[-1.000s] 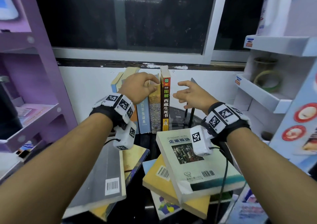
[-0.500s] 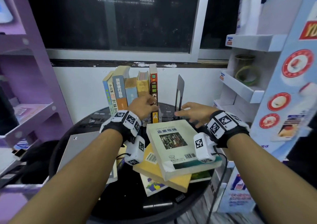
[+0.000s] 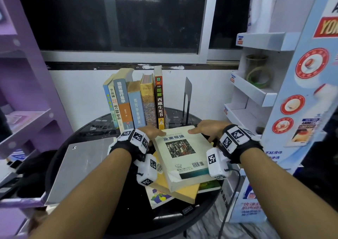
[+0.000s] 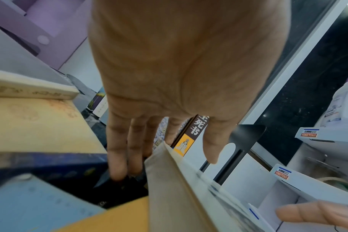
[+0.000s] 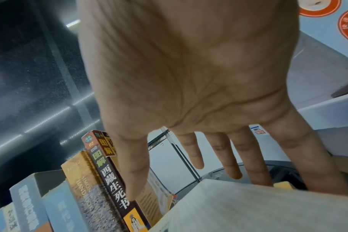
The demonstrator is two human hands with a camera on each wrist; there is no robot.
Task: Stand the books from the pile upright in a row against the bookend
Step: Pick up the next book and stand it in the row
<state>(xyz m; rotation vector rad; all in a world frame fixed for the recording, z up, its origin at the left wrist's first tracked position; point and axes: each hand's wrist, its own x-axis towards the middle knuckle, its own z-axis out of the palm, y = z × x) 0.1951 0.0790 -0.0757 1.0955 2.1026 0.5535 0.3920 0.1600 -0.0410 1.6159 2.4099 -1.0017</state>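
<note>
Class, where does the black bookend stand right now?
In the head view the bookend stands at the table's back, right of the upright row, a gap between them.

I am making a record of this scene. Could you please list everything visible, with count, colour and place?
standing books: six, blue, cream, grey, yellow, brown; table back.
bookend: one, black; right of the row, apart.
cream book: one; top of pile.
pile beneath: several, yellow, green, white.
grey book: one; left, flat.
table: one, black, round.
purple shelf: one; left.
white rack: one; right.
left hand: at cream book's far-left corner.
right hand: at its far-right corner.
</note>
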